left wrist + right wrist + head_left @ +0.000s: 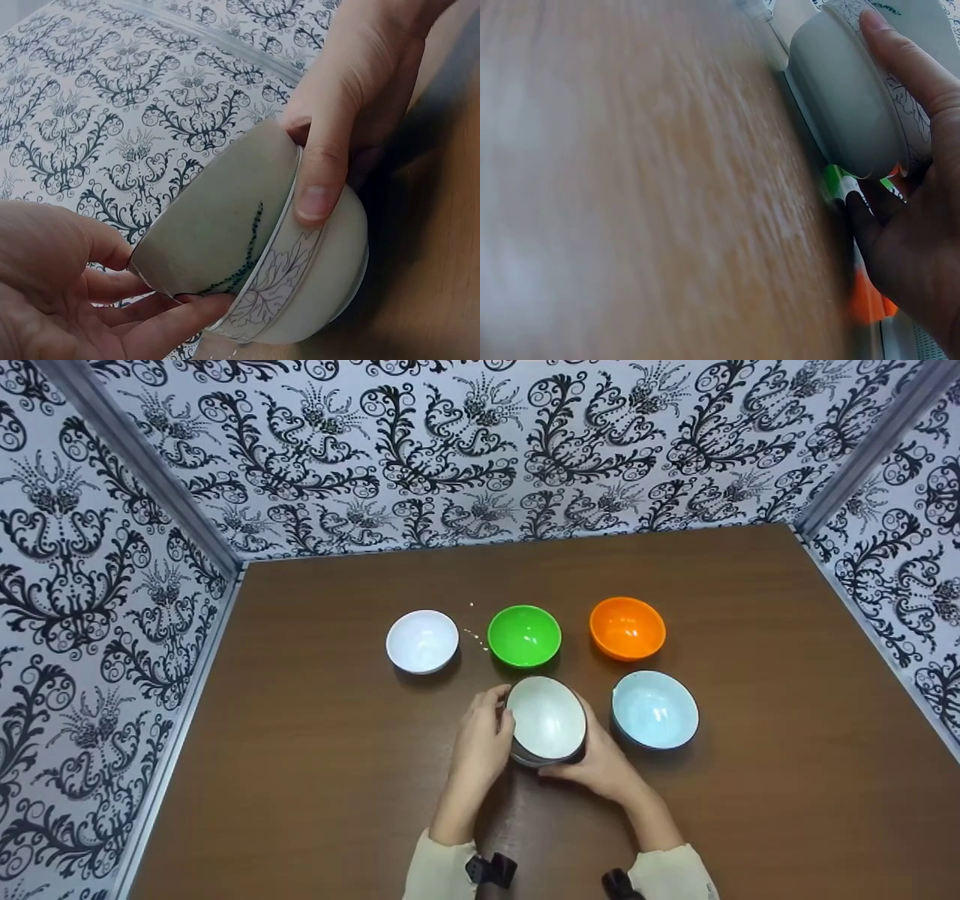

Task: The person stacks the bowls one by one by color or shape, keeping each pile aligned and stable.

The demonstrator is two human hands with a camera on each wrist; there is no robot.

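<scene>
Two bowls are held one inside the other in front of the person. The upper bowl (547,716) is pale, with a dark green sprig on its outside in the left wrist view. Below it, the lower bowl (330,270) is white with a grey leaf band under its rim. My left hand (480,739) holds the upper bowl's left side, its fingers against the outer wall. From the right, my right hand (600,757) grips the lower bowl, its thumb across the leaf band and its other fingers partly hidden. Both bowls are tilted in the left wrist view.
A white bowl (422,642), a green bowl (524,637) and an orange bowl (627,628) stand in a row beyond the hands. A light blue bowl (655,710) is close to the right hand. Small pale bits (475,637) lie between the white and green bowls.
</scene>
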